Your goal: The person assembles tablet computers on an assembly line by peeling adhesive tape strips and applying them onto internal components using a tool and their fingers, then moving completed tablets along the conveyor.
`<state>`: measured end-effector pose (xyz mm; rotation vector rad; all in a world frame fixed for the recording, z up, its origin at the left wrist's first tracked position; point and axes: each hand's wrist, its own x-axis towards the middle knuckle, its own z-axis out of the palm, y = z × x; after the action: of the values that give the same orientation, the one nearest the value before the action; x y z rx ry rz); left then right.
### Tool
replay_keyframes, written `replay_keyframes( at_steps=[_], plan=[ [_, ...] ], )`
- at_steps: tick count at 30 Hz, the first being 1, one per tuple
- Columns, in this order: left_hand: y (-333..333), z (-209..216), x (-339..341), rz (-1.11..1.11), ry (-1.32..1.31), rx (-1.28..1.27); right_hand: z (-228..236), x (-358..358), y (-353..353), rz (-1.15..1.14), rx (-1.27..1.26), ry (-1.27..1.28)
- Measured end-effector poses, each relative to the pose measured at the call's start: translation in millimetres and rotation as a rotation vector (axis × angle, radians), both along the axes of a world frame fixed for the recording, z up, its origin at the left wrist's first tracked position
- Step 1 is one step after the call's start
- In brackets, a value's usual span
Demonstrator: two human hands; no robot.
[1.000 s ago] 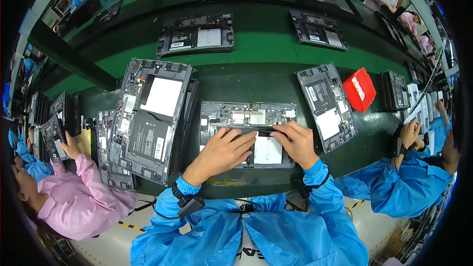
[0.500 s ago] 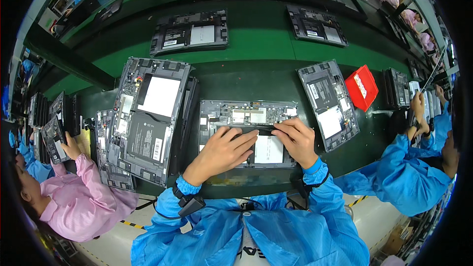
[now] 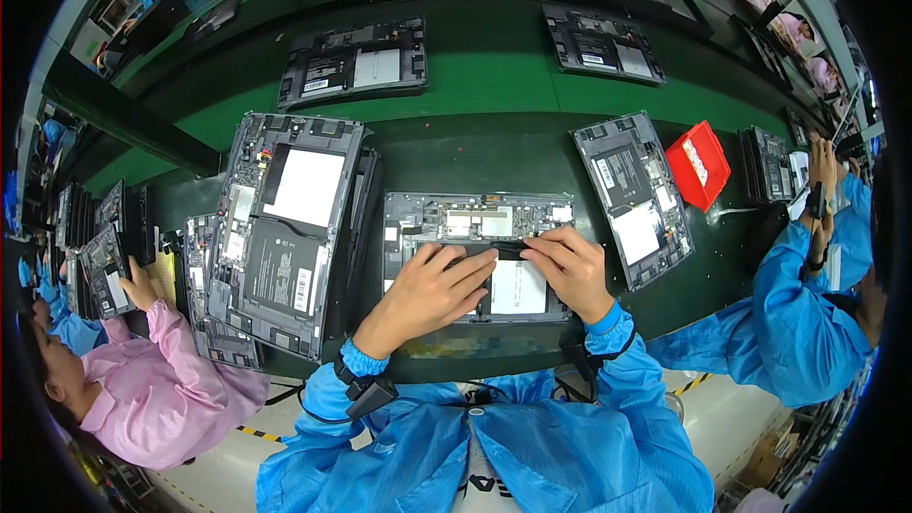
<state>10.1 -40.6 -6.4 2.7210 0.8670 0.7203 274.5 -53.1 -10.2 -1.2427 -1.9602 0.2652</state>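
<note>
An opened tablet-like device (image 3: 479, 312) lies in front of me, its circuit board along the far side and a white-labelled battery (image 3: 520, 289) along the near side. My left hand (image 3: 427, 293) rests over its left middle, fingers stretched out and fingertips at the seam between board and battery. With thumb and forefinger, my right hand (image 3: 570, 271) pinches a thin black strip (image 3: 509, 250) at that seam, close to the left fingertips. Whether the strip is tape, a cable or a tool is unclear. The left hand covers part of the battery.
Stacked opened devices (image 3: 285, 237) stand to my left; another device (image 3: 635, 204) lies right, beside a red bin (image 3: 698, 166) with small white pieces. Two more devices (image 3: 353, 62) (image 3: 603, 45) lie on the green strip behind. Co-workers sit on both sides, one in pink (image 3: 185, 389), one in blue (image 3: 807, 313).
The two devices on the green strip have shifted slightly left. My hands have barely moved. The co-worker on the right has raised their hands.
</note>
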Motion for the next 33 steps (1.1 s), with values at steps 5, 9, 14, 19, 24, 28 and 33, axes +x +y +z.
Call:
replay_keyframes(
  at_steps=[5,9,14,19,24,28,33],
  plan=[
    [0,2,0,0.005,-0.004,-0.003,23,1,4,-0.003,0.045,-0.177],
    [2,3,-2,-0.011,0.003,0.022,41,-2,2,-0.017,-0.062,-0.382],
    [0,3,-7,-0.016,-0.002,0.019,49,-7,4,-0.054,-0.303,-0.199],
    [-2,4,-8,-0.012,0.000,-0.006,50,-17,9,-0.007,-0.376,-0.100],
    [-2,3,-9,-0.003,-0.030,0.000,47,-20,10,-0.016,-0.365,-0.134],
    [-2,1,-11,0.016,-0.026,-0.021,56,-19,9,-0.108,-0.429,-0.206],
    [-5,2,-14,0.028,-0.007,-0.004,55,-16,19,-0.038,-0.527,-0.175]
  ],
)
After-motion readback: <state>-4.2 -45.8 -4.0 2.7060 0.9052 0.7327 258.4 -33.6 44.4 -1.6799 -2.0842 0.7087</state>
